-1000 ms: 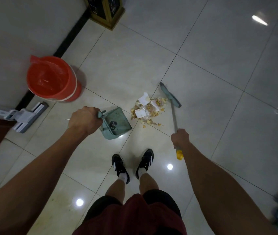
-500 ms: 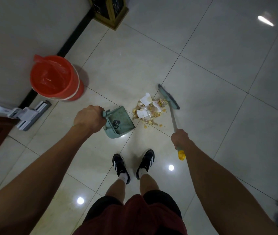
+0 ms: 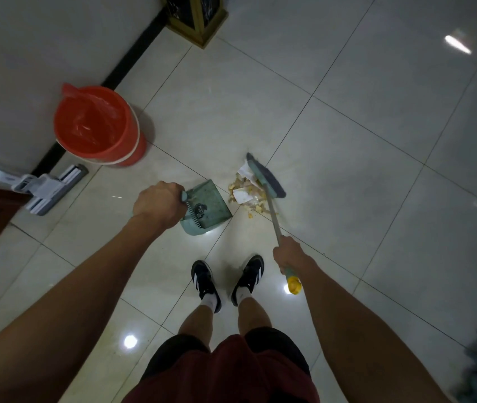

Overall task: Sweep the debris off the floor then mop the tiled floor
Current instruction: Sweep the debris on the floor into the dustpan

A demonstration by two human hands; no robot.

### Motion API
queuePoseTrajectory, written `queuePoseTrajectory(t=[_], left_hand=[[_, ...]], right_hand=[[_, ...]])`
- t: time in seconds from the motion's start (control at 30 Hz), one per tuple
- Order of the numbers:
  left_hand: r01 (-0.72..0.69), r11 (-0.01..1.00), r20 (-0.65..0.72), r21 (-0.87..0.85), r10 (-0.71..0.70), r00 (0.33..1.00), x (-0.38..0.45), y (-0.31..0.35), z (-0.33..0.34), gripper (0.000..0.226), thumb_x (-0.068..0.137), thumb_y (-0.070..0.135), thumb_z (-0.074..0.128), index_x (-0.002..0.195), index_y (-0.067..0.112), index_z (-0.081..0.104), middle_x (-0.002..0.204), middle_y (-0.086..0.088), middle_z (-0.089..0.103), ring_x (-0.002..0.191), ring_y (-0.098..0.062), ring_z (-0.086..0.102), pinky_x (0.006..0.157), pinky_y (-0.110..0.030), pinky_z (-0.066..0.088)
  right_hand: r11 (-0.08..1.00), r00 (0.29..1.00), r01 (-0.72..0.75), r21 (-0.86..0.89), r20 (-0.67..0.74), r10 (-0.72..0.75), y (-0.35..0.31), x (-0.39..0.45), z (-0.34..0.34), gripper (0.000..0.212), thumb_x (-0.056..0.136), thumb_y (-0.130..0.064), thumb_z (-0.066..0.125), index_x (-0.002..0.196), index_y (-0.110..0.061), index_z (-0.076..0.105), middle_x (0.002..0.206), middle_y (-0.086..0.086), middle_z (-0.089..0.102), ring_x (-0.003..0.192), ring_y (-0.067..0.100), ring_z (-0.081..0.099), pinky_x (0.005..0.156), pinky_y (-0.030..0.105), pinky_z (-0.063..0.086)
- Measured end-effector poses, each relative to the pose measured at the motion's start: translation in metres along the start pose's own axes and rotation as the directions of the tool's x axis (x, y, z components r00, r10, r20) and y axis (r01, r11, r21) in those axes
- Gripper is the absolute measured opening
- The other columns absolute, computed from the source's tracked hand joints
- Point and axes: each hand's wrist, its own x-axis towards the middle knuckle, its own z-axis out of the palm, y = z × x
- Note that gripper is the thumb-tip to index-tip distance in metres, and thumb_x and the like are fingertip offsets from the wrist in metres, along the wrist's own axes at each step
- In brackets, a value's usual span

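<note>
Fingers of the left hand (image 3: 158, 205) curled tight round the dustpan's handle, pan body (image 3: 207, 205) reaching out just past the knuckles, open lip toward the pile. Fingers of the right hand (image 3: 289, 253) wrapped closed on the broom shaft (image 3: 272, 219), yellow end cap (image 3: 293, 285) poking out behind the fist, broom head (image 3: 265, 176) out beyond the fingertips and now down on the far edge of the debris pile (image 3: 247, 196).

Changed from a second ago: broom head, then standing clear beyond the scraps, drawn in toward the right fist and onto the pile; paper bits partly covered, crumbs bunched closer to the pan's lip. Pan shifted little, a narrow strip of bare tile (image 3: 347, 141) left between lip and nearest crumbs. Inside the pan, only a small dark item near the comb teeth; no scraps in yet.

Meaning for the task, as a judgement: sweeping stroke under way, debris gathered but not loaded. A short pull toward the left-hand fingers likely enough to carry the heap over the lip, provided the lip sits flat; light paper apt to slide round the side.

Red-lined bin (image 3: 94, 123) well beyond the left knuckles by the wall, flat mop (image 3: 48, 189) lying near it, untouched. Mopping not begun.
</note>
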Motion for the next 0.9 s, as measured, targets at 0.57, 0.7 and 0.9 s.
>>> queuePoseTrajectory(t=[0.57, 0.7, 0.9], left_hand=[[0.022, 0.995, -0.030, -0.097, -0.025, 0.999, -0.036, -0.043, 0.031, 0.013, 0.090, 0.033, 0.059, 0.093, 0.026, 0.069, 0.085, -0.009, 0.069, 0.077, -0.034, 0.065, 0.068, -0.036, 0.053], [0.048, 0.990, -0.043, -0.133, -0.054, 0.998, -0.046, -0.054, 0.039, 0.015, 0.090, 0.034, 0.059, 0.095, 0.025, 0.070, 0.086, -0.010, 0.070, 0.077, -0.036, 0.065, 0.069, -0.038, 0.054], [0.071, 0.979, -0.053, -0.190, -0.083, 0.995, -0.056, -0.056, 0.040, 0.014, 0.091, 0.032, 0.060, 0.094, 0.023, 0.071, 0.084, -0.009, 0.070, 0.075, -0.034, 0.064, 0.069, -0.038, 0.055]], right_hand=[[0.979, 0.973, 0.143, -0.144, 0.203, -0.112, -0.014, -0.036, 0.074, 0.038, 0.092, -0.014, 0.047, 0.128, -0.002, 0.051, 0.121, 0.019, 0.060, 0.091, 0.027, 0.054, 0.074, 0.032, 0.048], [0.980, 0.965, 0.166, -0.113, 0.224, -0.138, -0.020, -0.044, 0.087, 0.021, 0.091, -0.016, 0.050, 0.111, -0.010, 0.050, 0.119, 0.018, 0.060, 0.102, 0.035, 0.062, 0.080, 0.036, 0.053], [0.989, 0.960, 0.140, -0.057, 0.251, -0.121, -0.029, -0.056, 0.096, 0.036, 0.089, -0.014, 0.050, 0.124, -0.005, 0.053, 0.099, 0.014, 0.060, 0.079, 0.031, 0.062, 0.068, 0.042, 0.057]])
